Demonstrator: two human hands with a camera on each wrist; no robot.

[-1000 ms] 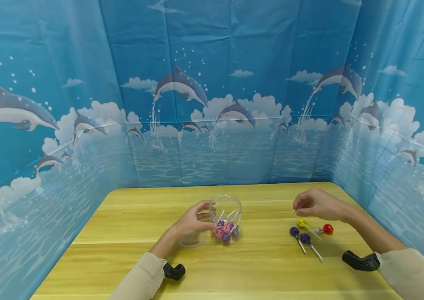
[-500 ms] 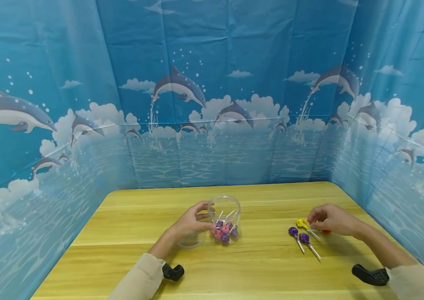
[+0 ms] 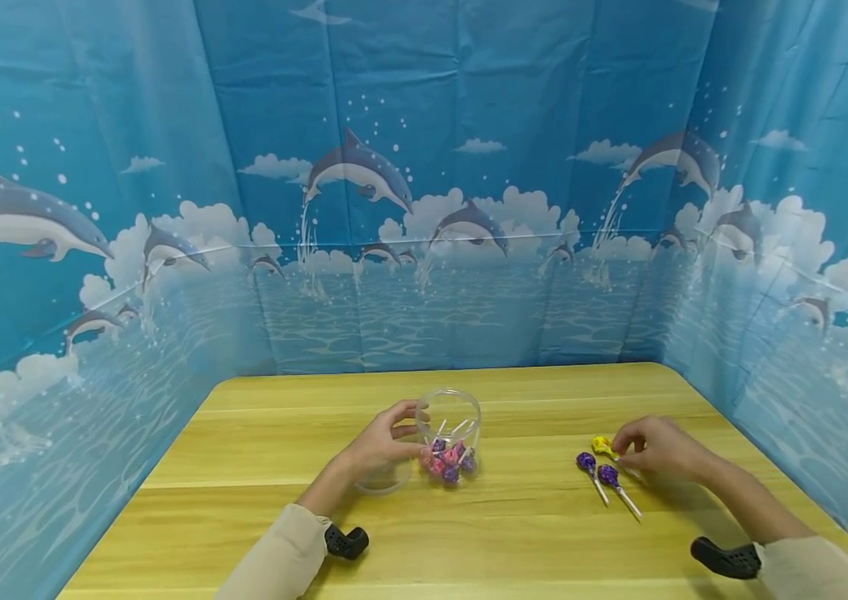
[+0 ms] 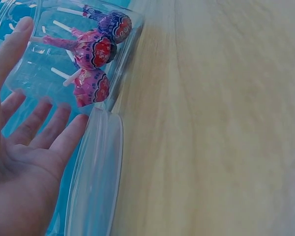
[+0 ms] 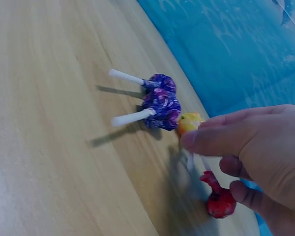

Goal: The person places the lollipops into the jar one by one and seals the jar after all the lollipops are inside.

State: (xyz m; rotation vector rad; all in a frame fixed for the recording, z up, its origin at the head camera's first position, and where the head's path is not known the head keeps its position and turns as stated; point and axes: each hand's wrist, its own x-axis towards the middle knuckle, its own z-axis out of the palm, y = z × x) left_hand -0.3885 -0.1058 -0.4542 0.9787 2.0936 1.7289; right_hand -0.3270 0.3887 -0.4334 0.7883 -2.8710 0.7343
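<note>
A clear plastic jar [image 3: 469, 429] stands on the table with several pink and purple lollipops [image 3: 451, 462] inside, sticks up. My left hand [image 3: 382, 442] holds the jar's left side, thumb and spread fingers around the wall. A clear round lid [image 4: 96, 177] lies by the jar under the left hand. My right hand [image 3: 664, 450] is low over the table, thumb and forefinger pinching the yellow lollipop [image 3: 601, 446] just behind its head. A red lollipop [image 5: 221, 202] lies by the right fingers; in the head view the hand hides it.
Two purple lollipops [image 3: 609, 476] lie left of and nearer than the right hand, sticks toward me. The wooden table [image 3: 514, 533] meets a blue dolphin curtain [image 3: 469, 308] at its back and sides.
My right hand has come down and nearer to me, over the red lollipop, then shifted slightly left to the yellow one. The left hand and jar have stayed in place.
</note>
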